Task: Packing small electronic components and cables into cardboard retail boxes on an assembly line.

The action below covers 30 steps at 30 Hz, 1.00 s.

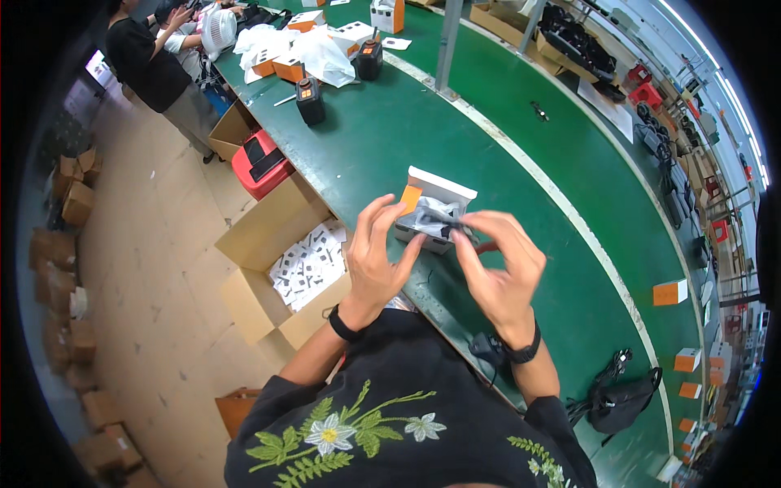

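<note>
A small open white and orange box (442,180) stands on the green table in front of me, its lid raised at the back. Inside lies something wrapped in clear plastic (434,213). My left hand (376,259) grips the box's left side, fingers by the orange flap and thumb at the front wall. Over the box's right part, my right hand (506,264) pinches a dark, cable-like bundle (446,220), slightly blurred. Part of the bundle is hidden by my fingers.
Left of the table, an open carton (272,224) holds many printed white slips. Beyond it is a red stool (259,167) with dark flat devices. Two black handheld devices (309,102) stand farther along. A black bag (626,403) lies right. Another person (154,57) stands far left.
</note>
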Each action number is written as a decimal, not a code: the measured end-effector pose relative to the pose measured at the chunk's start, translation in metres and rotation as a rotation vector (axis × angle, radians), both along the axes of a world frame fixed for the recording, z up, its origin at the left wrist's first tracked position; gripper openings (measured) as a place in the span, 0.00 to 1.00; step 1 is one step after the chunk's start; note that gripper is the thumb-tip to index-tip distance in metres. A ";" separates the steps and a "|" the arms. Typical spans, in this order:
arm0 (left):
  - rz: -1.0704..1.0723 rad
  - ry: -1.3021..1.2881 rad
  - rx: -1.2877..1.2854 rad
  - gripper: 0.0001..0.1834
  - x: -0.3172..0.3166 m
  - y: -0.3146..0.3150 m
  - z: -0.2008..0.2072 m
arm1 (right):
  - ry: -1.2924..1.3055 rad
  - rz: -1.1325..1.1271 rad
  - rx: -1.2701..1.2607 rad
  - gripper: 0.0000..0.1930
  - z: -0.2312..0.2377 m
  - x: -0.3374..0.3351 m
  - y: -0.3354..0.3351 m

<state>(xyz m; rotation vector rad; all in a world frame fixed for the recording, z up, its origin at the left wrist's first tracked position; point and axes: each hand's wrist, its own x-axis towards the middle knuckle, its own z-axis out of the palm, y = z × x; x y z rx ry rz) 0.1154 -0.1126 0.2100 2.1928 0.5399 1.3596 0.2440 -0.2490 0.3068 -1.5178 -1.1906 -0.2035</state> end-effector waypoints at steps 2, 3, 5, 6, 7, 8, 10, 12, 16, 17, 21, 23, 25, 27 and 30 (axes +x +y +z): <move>-0.069 0.041 -0.148 0.38 0.004 0.008 0.002 | -0.053 -0.098 -0.067 0.12 -0.008 -0.002 0.011; -0.091 0.042 -0.288 0.35 0.009 0.007 0.013 | -0.109 -0.203 -0.148 0.11 -0.012 0.000 0.016; -0.121 0.037 -0.419 0.33 0.014 0.019 0.009 | -0.165 -0.328 -0.253 0.10 -0.019 0.001 0.023; -0.152 0.036 -0.552 0.31 0.017 0.023 0.009 | -0.168 -0.335 -0.256 0.10 -0.020 0.001 0.025; -0.131 0.022 -0.574 0.27 0.018 0.025 0.013 | -0.168 -0.309 -0.272 0.09 -0.021 0.002 0.028; -0.139 0.022 -0.577 0.27 0.019 0.027 0.012 | -0.166 -0.283 -0.289 0.09 -0.021 0.002 0.031; -0.086 -0.018 -0.599 0.26 0.018 0.029 0.009 | -0.182 -0.276 -0.309 0.09 -0.018 0.000 0.036; -0.079 -0.028 -0.613 0.26 0.018 0.029 0.007 | -0.165 -0.238 -0.352 0.09 -0.018 0.001 0.039; -0.155 -0.035 -0.508 0.20 0.017 0.031 0.002 | -0.152 -0.210 -0.331 0.08 -0.027 0.009 0.042; -0.194 -0.030 -0.454 0.18 0.016 0.032 0.001 | -0.073 -0.195 -0.328 0.08 -0.028 0.007 0.043; -0.261 -0.031 -0.449 0.15 0.013 0.038 0.004 | -0.193 -0.231 -0.410 0.07 -0.039 0.016 0.043; -0.312 0.079 -0.310 0.14 0.010 0.043 0.006 | -0.250 -0.319 -0.466 0.08 -0.040 0.013 0.043; -0.315 0.116 -0.232 0.12 0.012 0.056 0.004 | -0.357 -0.409 -0.557 0.10 -0.043 0.014 0.041; -0.320 0.154 -0.155 0.11 0.019 0.062 0.007 | -0.367 -0.405 -0.569 0.12 -0.046 0.015 0.040; -0.248 0.154 -0.036 0.10 0.030 0.061 0.020 | -0.197 -0.388 -0.417 0.14 -0.059 0.015 0.038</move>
